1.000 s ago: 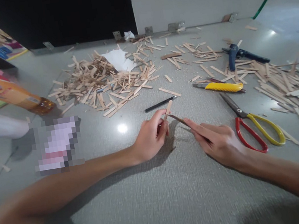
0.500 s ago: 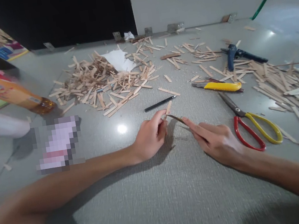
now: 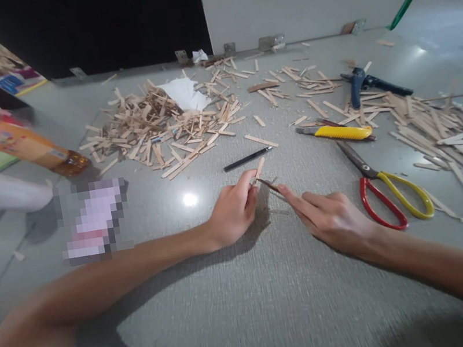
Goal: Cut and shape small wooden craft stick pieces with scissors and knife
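My left hand (image 3: 233, 211) pinches a short wooden stick (image 3: 259, 168) that points up and away from me, just above the grey table (image 3: 251, 299). My right hand (image 3: 330, 217) grips a thin blade-like tool (image 3: 267, 184) with the forefinger stretched along it; its tip meets the stick near my left fingertips. A black pen (image 3: 247, 159) lies just beyond both hands.
A big heap of wooden sticks (image 3: 158, 126) lies at the back left, another heap (image 3: 439, 129) at the right. Red-and-yellow scissors (image 3: 388, 195), a yellow utility knife (image 3: 341, 132) and a blue tool (image 3: 360, 85) lie to the right. An orange bottle (image 3: 25, 146) lies at the left.
My right hand has slid a little to the left, toward my left hand, with the tool's tip still against the stick. My left hand has barely moved.
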Demonstrator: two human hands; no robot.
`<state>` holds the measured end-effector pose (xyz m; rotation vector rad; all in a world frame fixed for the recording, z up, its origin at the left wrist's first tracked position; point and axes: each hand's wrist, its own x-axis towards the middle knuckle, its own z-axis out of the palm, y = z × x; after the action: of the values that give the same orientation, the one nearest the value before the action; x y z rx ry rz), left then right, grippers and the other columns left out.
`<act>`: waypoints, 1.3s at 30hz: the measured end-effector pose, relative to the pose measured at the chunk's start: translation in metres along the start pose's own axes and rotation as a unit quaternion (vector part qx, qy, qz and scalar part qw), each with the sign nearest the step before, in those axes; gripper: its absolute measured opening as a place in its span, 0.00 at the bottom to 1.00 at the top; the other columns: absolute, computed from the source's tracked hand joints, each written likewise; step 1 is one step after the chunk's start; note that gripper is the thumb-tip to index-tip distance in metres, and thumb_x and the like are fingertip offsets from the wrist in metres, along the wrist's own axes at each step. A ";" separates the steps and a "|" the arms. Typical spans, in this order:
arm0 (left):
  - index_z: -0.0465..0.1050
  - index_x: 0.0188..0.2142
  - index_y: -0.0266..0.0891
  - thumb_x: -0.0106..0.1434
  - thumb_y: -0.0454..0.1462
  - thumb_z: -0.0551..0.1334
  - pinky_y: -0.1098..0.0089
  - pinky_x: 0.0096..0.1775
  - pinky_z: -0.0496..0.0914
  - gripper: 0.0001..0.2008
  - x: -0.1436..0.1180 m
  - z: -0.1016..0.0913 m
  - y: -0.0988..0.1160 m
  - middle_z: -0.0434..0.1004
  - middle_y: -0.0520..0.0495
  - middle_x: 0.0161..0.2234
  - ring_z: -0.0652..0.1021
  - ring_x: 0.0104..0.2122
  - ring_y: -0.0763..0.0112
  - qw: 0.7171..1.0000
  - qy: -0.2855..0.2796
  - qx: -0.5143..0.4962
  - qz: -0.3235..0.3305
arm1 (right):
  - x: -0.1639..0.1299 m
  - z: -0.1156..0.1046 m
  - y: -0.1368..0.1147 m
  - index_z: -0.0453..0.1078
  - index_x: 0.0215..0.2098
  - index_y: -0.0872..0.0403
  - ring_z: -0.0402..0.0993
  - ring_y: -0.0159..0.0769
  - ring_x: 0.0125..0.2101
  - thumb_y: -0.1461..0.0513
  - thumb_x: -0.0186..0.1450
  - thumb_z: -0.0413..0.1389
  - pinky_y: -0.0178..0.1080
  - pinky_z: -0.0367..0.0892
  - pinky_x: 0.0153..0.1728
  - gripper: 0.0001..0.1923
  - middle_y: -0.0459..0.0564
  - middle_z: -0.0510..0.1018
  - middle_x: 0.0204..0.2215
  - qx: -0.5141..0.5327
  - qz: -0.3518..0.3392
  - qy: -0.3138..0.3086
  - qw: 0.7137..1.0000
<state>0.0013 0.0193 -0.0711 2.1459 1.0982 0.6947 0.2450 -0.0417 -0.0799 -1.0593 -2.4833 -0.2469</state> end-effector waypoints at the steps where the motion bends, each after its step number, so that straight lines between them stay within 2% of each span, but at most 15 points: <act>1: 0.69 0.52 0.38 0.76 0.36 0.51 0.72 0.25 0.56 0.11 0.000 0.000 0.000 0.66 0.61 0.20 0.65 0.17 0.73 1.000 0.001 0.002 0.001 | 0.000 0.000 0.000 0.53 0.80 0.62 0.72 0.35 0.21 0.72 0.76 0.49 0.35 0.66 0.19 0.35 0.48 0.81 0.27 0.010 0.007 -0.004 1.000; 6: 0.69 0.54 0.38 0.75 0.36 0.51 0.71 0.25 0.56 0.13 -0.001 0.000 0.000 0.63 0.61 0.20 0.63 0.17 0.73 1.000 0.000 0.011 0.008 | -0.002 0.003 0.000 0.57 0.79 0.60 0.74 0.33 0.22 0.69 0.79 0.47 0.33 0.70 0.24 0.31 0.48 0.81 0.27 0.067 0.055 -0.006 0.996; 12: 0.69 0.55 0.39 0.76 0.35 0.51 0.71 0.26 0.57 0.13 -0.002 0.001 -0.001 0.62 0.62 0.19 0.64 0.17 0.73 1.000 0.002 0.019 0.007 | -0.007 0.003 0.001 0.49 0.82 0.60 0.74 0.35 0.23 0.72 0.75 0.48 0.33 0.70 0.23 0.38 0.50 0.82 0.28 0.036 0.032 -0.038 0.998; 14: 0.69 0.55 0.39 0.76 0.35 0.51 0.71 0.26 0.58 0.13 -0.002 0.001 -0.002 0.62 0.62 0.19 0.64 0.17 0.72 1.000 0.003 0.020 0.007 | -0.006 0.002 0.001 0.50 0.81 0.61 0.75 0.36 0.23 0.72 0.75 0.48 0.34 0.71 0.24 0.37 0.51 0.83 0.29 0.045 0.035 -0.041 0.998; 18: 0.69 0.55 0.39 0.75 0.37 0.51 0.70 0.27 0.59 0.14 -0.003 0.002 -0.004 0.63 0.62 0.20 0.64 0.17 0.71 1.000 0.004 0.015 0.006 | -0.001 0.001 0.000 0.64 0.76 0.61 0.76 0.34 0.23 0.69 0.78 0.46 0.34 0.73 0.27 0.29 0.50 0.84 0.28 0.112 0.069 -0.029 0.991; 21: 0.67 0.55 0.40 0.75 0.38 0.51 0.70 0.27 0.59 0.13 -0.003 0.003 -0.004 0.63 0.62 0.20 0.63 0.17 0.71 1.000 0.005 0.008 0.006 | 0.004 -0.002 -0.003 0.73 0.68 0.66 0.75 0.34 0.21 0.67 0.80 0.45 0.35 0.74 0.27 0.25 0.51 0.83 0.26 0.142 0.083 -0.010 0.986; 24: 0.66 0.54 0.42 0.75 0.39 0.51 0.70 0.27 0.59 0.12 -0.003 0.002 -0.003 0.64 0.62 0.20 0.64 0.17 0.71 1.000 0.007 -0.003 0.007 | 0.010 -0.006 -0.007 0.76 0.65 0.67 0.77 0.34 0.22 0.66 0.80 0.46 0.35 0.74 0.27 0.24 0.55 0.86 0.28 0.181 0.102 0.019 0.978; 27: 0.64 0.52 0.42 0.76 0.40 0.51 0.70 0.28 0.60 0.10 -0.002 0.002 -0.002 0.68 0.61 0.21 0.67 0.18 0.71 1.000 0.009 -0.020 0.008 | 0.017 -0.012 -0.011 0.79 0.62 0.65 0.74 0.31 0.19 0.65 0.78 0.50 0.33 0.73 0.25 0.22 0.55 0.90 0.32 0.243 0.164 0.022 0.956; 29: 0.63 0.52 0.42 0.76 0.40 0.50 0.70 0.28 0.62 0.09 -0.002 0.002 -0.001 0.71 0.60 0.23 0.71 0.20 0.70 0.999 0.012 -0.036 0.008 | 0.020 -0.014 -0.014 0.81 0.60 0.65 0.70 0.29 0.17 0.65 0.78 0.52 0.32 0.71 0.23 0.21 0.52 0.88 0.29 0.258 0.190 0.020 0.947; 31: 0.62 0.51 0.42 0.76 0.39 0.50 0.71 0.28 0.63 0.08 -0.002 0.002 0.000 0.74 0.58 0.24 0.73 0.20 0.71 0.998 0.016 -0.054 0.006 | 0.020 -0.013 -0.018 0.81 0.60 0.65 0.70 0.30 0.17 0.64 0.78 0.51 0.32 0.71 0.23 0.21 0.50 0.86 0.25 0.251 0.188 0.027 0.949; 35: 0.60 0.52 0.42 0.77 0.41 0.50 0.72 0.27 0.65 0.08 -0.002 0.004 0.001 0.77 0.57 0.26 0.75 0.21 0.72 0.996 0.022 -0.092 0.004 | 0.014 -0.008 -0.025 0.77 0.65 0.64 0.76 0.32 0.21 0.65 0.80 0.49 0.33 0.73 0.27 0.22 0.50 0.85 0.26 0.208 0.151 0.050 0.965; 39: 0.60 0.53 0.42 0.78 0.43 0.52 0.72 0.25 0.65 0.10 -0.003 0.003 0.002 0.79 0.55 0.27 0.73 0.20 0.73 0.992 0.021 -0.126 0.002 | 0.009 -0.004 -0.028 0.73 0.69 0.65 0.72 0.31 0.20 0.66 0.81 0.47 0.32 0.71 0.25 0.24 0.49 0.83 0.24 0.163 0.115 0.048 0.979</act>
<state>0.0029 0.0151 -0.0723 1.9264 0.9711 0.8376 0.2209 -0.0567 -0.0725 -1.1470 -2.1926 0.1717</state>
